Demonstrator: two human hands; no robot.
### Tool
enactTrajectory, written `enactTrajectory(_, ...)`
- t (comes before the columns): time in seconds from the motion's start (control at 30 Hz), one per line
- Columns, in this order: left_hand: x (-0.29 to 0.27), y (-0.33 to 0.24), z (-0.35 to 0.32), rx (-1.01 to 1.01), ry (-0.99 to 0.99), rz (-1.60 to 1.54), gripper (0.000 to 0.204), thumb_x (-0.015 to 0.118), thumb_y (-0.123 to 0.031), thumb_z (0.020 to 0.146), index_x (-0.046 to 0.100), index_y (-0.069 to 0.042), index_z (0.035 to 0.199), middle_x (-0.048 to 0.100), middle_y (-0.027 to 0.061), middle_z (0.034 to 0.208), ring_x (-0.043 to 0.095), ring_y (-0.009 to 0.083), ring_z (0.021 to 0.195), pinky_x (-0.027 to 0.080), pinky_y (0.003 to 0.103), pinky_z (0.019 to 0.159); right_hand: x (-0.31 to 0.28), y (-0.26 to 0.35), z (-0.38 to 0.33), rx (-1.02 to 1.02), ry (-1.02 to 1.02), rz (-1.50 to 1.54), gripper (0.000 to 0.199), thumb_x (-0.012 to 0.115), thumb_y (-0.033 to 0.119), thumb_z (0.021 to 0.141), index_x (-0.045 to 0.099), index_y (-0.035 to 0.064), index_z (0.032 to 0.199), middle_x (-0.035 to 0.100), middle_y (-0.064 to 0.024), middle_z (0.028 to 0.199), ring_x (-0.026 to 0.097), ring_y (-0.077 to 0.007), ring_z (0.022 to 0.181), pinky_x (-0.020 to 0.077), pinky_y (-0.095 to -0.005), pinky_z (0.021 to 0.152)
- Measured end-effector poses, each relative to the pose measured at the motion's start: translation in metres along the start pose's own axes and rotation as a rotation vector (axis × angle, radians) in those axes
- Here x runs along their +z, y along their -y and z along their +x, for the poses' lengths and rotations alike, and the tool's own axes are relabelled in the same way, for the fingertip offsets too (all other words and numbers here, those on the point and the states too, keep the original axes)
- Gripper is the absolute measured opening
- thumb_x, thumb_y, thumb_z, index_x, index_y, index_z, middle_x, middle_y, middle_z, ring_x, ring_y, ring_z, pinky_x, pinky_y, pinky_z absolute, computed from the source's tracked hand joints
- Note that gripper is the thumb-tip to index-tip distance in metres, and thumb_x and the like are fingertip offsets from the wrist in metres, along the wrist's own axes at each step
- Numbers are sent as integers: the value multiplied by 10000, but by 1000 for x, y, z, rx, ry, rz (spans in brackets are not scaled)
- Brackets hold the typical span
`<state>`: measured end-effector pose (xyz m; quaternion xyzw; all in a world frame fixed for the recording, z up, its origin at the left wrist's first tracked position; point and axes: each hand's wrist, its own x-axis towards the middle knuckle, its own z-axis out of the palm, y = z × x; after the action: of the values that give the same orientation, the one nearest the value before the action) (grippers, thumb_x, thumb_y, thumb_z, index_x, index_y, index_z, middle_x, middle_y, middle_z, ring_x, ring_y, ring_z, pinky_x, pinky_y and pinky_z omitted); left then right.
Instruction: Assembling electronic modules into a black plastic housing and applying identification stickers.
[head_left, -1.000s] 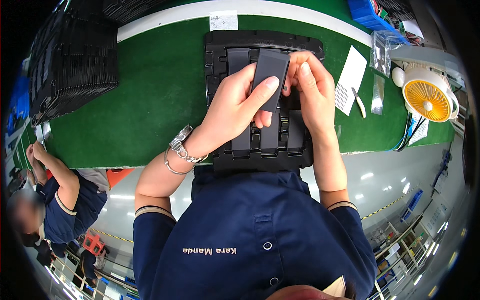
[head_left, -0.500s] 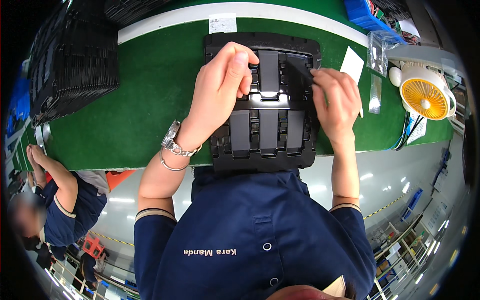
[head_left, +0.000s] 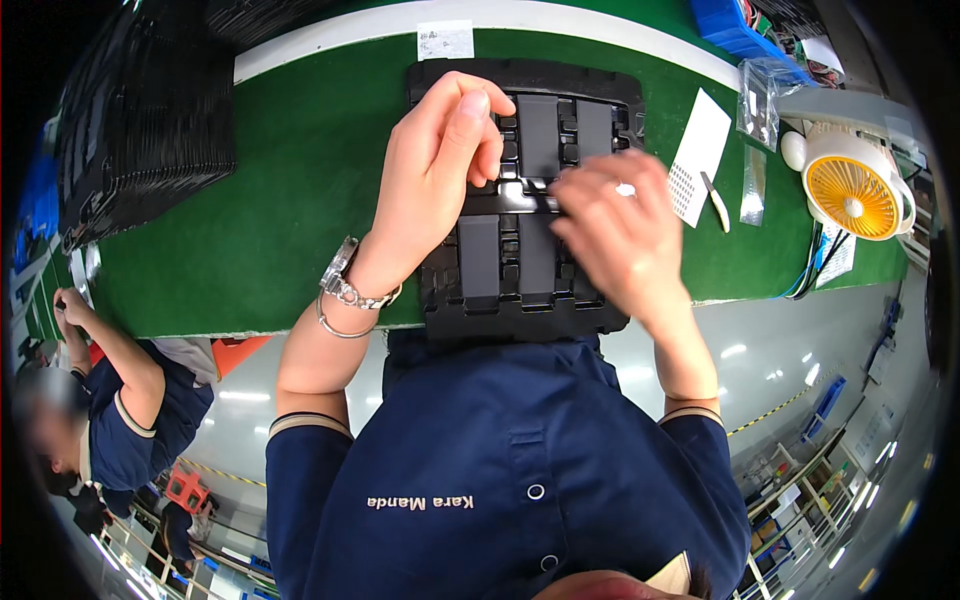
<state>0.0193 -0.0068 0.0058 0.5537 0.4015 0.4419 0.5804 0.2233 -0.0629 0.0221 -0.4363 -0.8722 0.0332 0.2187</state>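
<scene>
A black moulded tray [head_left: 540, 318] lies on the green table in front of me. Dark grey flat rectangular pieces rest in its slots, such as the upper middle piece [head_left: 540, 135], the upper right piece [head_left: 594, 128] and the lower left piece [head_left: 480, 257]. Over the tray's upper left, my left hand [head_left: 440, 155] is closed with curled fingers; whatever is in them, if anything, is hidden. My right hand [head_left: 625, 225], smeared by motion, hovers over the tray's right middle and covers part of the lower right slot. Its fingertips are too blurred to read.
Right of the tray lie a white card [head_left: 700, 150], a small white-handled knife [head_left: 716, 205] and clear plastic bags [head_left: 758, 105]. A white fan with a yellow grille [head_left: 852, 195] stands farther right. Tall stacked black trays [head_left: 150, 130] rise at left; a co-worker [head_left: 130, 400] sits beyond.
My right hand has moved left and nearer, off the upper right slot, where a grey piece now shows flat. The knife and more of the white card are uncovered. My left hand has barely moved.
</scene>
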Motion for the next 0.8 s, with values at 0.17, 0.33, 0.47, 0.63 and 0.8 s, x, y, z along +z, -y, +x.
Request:
enactTrajectory(0.17,-2,0,2,-3,-1,-45,326,414,-319,1030,562,-40,947,511,-15,608,449,42,552,373,198,516,15,54,14,-98,308,97,431,694,237,682,596,21,1042,575,-118,1065,527,-281,1112,410,-454,1004)
enactTrajectory(0.33,-4,-3,3,-23,-1,-111,337,431,-337,1023,562,-42,925,515,-14,615,446,35,551,356,190,502,23,52,20,-274,185,-68,226,616,162,692,606,4,853,584,-98,840,580,-256,905,431,-447,985)
enactTrajectory(0.47,-8,-5,-1,-62,-14,-138,426,436,-373,1017,569,-40,786,493,-18,554,427,35,480,333,192,443,9,15,42,-223,-37,48,160,643,78,576,573,49,716,513,-48,642,559,-222,651,499,-369,750)
enactTrajectory(0.63,-7,-9,-4,-211,160,-248,592,334,-479,1021,591,-30,733,562,22,581,500,57,491,357,200,448,-2,-13,66,-135,-457,-108,263,701,49,563,650,69,820,623,-46,787,593,-216,709,478,-328,647)
enactTrajectory(0.8,-1,-5,-1,-303,54,-630,511,378,-469,1009,601,-26,886,595,25,738,537,76,642,418,214,599,25,7,65,-315,-581,-84,358,659,158,532,719,110,882,612,-27,854,579,-196,777,493,-322,640)
